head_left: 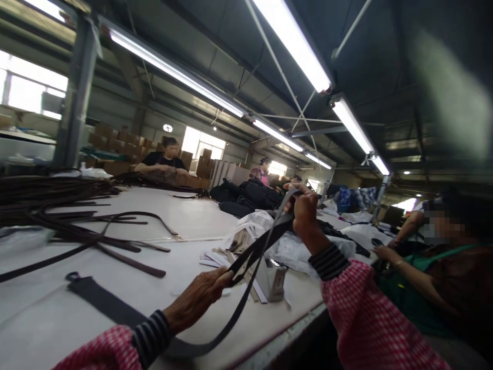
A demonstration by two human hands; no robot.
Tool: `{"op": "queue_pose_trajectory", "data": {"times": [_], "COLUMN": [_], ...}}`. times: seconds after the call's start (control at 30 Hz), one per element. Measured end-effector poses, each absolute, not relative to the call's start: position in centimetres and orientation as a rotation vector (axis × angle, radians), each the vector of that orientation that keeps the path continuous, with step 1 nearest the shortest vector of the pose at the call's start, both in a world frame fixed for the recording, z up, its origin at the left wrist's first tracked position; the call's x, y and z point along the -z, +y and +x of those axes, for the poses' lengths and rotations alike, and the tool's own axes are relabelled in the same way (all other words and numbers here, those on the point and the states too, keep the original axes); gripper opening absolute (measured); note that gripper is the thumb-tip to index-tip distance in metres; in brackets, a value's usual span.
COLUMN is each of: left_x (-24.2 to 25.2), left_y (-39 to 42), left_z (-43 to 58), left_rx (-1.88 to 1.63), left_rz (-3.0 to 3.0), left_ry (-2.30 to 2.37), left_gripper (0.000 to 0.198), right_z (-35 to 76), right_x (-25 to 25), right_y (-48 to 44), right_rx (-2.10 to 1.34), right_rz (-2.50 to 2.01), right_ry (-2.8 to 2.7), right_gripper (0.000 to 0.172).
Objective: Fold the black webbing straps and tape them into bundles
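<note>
A long dark grey belt [277, 232] stretches between my two hands above the white table. My left hand [204, 294] is low in the middle, its fingers closed round the doubled belt. Higher and to the right, my right hand [305, 211] pinches the belt at a fold, and part of its grip is hidden. A slack loop hangs below both hands. On the table, a wide stretch of dark belt [102, 300] with a small ring-like fitting at its end passes behind my left wrist; it appears to join the loop.
A heap of dark brown belts [57, 205] spreads over the left of the table [192, 218]. Beyond my hands lie paper strips, a grey-white device [276, 282], plastic bags [296, 252] and black goods [246, 198]. Co-workers sit at right [427, 272] and across the table [164, 162].
</note>
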State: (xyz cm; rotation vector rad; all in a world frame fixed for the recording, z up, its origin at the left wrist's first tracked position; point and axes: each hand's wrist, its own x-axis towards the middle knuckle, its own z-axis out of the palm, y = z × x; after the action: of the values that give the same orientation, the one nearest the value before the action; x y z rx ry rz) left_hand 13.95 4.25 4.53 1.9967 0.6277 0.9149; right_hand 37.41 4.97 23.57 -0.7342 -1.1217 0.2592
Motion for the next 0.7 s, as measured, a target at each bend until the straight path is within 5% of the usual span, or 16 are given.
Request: {"op": "queue_pose_trajectory", "data": {"times": [0.3, 0.47, 0.57, 0.7], "left_x": [-4.0, -11.3, -16.0, -18.9], "left_y": [2.1, 2.4, 1.6, 1.6], "left_z": [15.5, 15.8, 17.0, 16.7], "left_rx": [-0.731, -0.972, -1.070, -1.085], "left_rz": [2.143, 1.812, 1.664, 1.686], "left_ry": [0.677, 0.536, 0.534, 0.719], "left_gripper": [0.043, 0.053, 0.059, 0.043], "right_z": [38.9, 34.7, 33.3, 34.3], "right_x": [-23.6, -22.6, -23.1, -23.4], "right_y": [2.9, 2.2, 1.4, 0.7], "right_rx": [-0.231, -0.021, -0.182, -0.503], "right_rz": [-0.988, -1.069, -1.032, -1.008], "right_ry": [-1.407, -1.902, -1.988, -1.927], "right_gripper": [0.009, 0.016, 0.027, 0.023]}}
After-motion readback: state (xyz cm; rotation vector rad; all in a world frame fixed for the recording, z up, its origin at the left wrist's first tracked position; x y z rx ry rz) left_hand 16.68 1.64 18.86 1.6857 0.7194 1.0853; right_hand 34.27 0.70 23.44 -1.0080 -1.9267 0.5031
